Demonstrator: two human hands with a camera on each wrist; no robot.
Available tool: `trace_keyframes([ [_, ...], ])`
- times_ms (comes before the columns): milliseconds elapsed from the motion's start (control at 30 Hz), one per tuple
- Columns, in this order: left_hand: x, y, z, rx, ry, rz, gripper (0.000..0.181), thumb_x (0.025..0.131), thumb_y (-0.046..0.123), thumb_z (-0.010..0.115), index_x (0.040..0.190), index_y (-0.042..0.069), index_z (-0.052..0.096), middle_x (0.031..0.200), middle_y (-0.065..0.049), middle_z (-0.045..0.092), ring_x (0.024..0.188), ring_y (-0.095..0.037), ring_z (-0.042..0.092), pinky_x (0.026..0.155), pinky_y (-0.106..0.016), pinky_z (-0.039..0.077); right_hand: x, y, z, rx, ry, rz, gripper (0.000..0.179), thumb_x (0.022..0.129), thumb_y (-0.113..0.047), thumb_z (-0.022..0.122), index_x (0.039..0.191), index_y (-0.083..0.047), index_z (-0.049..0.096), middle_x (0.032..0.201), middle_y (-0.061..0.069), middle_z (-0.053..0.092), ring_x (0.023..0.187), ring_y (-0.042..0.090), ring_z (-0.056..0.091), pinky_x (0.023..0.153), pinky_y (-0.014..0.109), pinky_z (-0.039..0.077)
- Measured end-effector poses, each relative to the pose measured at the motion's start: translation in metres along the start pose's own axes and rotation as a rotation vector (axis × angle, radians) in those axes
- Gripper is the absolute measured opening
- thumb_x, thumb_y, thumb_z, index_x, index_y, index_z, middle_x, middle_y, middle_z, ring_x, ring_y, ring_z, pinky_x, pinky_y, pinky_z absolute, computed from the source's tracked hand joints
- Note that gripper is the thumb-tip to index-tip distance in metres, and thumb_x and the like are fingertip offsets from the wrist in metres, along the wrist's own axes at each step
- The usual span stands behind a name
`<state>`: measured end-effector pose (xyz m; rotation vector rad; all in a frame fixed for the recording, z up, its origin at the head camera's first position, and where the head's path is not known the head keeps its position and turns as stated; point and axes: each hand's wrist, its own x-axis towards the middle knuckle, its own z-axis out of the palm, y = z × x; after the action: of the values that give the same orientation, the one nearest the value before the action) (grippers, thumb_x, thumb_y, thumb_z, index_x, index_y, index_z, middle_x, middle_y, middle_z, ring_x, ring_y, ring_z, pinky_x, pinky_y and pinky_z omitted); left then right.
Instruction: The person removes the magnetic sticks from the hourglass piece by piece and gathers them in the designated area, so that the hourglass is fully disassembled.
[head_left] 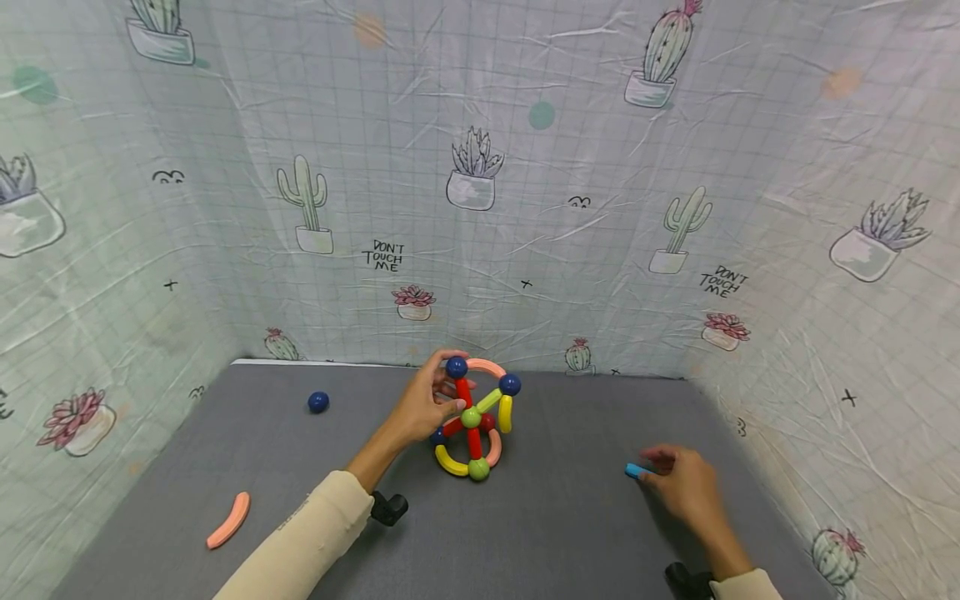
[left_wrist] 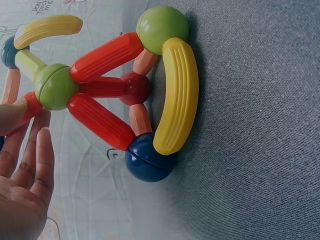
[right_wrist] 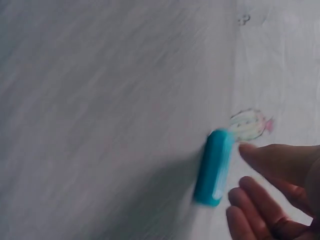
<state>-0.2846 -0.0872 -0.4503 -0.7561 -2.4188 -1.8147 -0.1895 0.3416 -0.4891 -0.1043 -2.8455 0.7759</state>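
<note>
My left hand [head_left: 427,400] pinches an upper red rod of a rod-and-ball toy structure [head_left: 474,442], thumb in front and fingers behind. In the left wrist view, the thumb of the left hand [left_wrist: 25,165] lies on the red rod beside a green ball [left_wrist: 57,86]. Below it, red rods [left_wrist: 102,120] spread to a base of balls and curved rods, a yellow one [left_wrist: 177,95] among them. A second yellow curved rod [head_left: 506,414] hangs from a dark blue ball. At the right, my right hand [head_left: 686,487] holds a short blue rod [right_wrist: 214,167] at its fingertips.
A loose dark blue ball [head_left: 318,402] lies at the back left of the grey table [head_left: 555,533]. A pink curved rod [head_left: 228,521] lies at the front left. Cactus-print cloth [head_left: 525,250] closes off the back and both sides.
</note>
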Motion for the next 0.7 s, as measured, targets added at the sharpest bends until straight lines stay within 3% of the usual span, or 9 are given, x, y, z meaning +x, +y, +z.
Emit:
trace_keyframes([
  [133, -0.001, 0.000, 0.001, -0.003, -0.002, -0.002, 0.071, 0.094, -0.009, 0.073, 0.152, 0.024, 0.047, 0.125, -0.010, 0.077, 0.102, -0.028, 0.074, 0.083, -0.032, 0.061, 0.002, -0.023, 0.002, 0.059, 0.079, -0.076, 0.029, 0.088, -0.014, 0.088, 0.115, -0.010, 0.080, 0.111, 0.015, 0.080, 0.101, 0.033, 0.076, 0.086, 0.053, 0.060],
  [267, -0.002, 0.000, 0.001, -0.001, 0.000, -0.002, 0.071, 0.094, -0.010, 0.072, 0.152, 0.023, 0.047, 0.126, -0.011, 0.077, 0.106, -0.030, 0.075, 0.085, -0.034, 0.062, 0.009, -0.050, 0.007, 0.128, 0.119, -0.150, 0.026, 0.091, -0.014, 0.085, 0.116, -0.011, 0.080, 0.112, 0.011, 0.080, 0.102, 0.029, 0.076, 0.088, 0.050, 0.061],
  [433, -0.001, 0.000, 0.001, 0.002, -0.001, 0.002, 0.072, 0.094, -0.009, 0.073, 0.151, 0.026, 0.047, 0.126, -0.011, 0.077, 0.104, -0.031, 0.074, 0.084, -0.033, 0.061, 0.021, -0.087, 0.015, 0.228, 0.084, -0.216, 0.030, 0.090, -0.012, 0.086, 0.119, -0.011, 0.079, 0.113, 0.007, 0.080, 0.102, 0.026, 0.076, 0.090, 0.048, 0.061],
  [700, 0.000, -0.001, 0.001, 0.009, 0.004, 0.004, 0.070, 0.094, -0.009, 0.073, 0.153, 0.020, 0.047, 0.125, -0.012, 0.077, 0.100, -0.028, 0.074, 0.081, -0.034, 0.060, 0.038, -0.138, 0.023, 0.354, -0.027, -0.272, 0.038, 0.094, -0.023, 0.084, 0.130, -0.018, 0.073, 0.119, 0.004, 0.077, 0.106, 0.020, 0.074, 0.093, 0.040, 0.061],
])
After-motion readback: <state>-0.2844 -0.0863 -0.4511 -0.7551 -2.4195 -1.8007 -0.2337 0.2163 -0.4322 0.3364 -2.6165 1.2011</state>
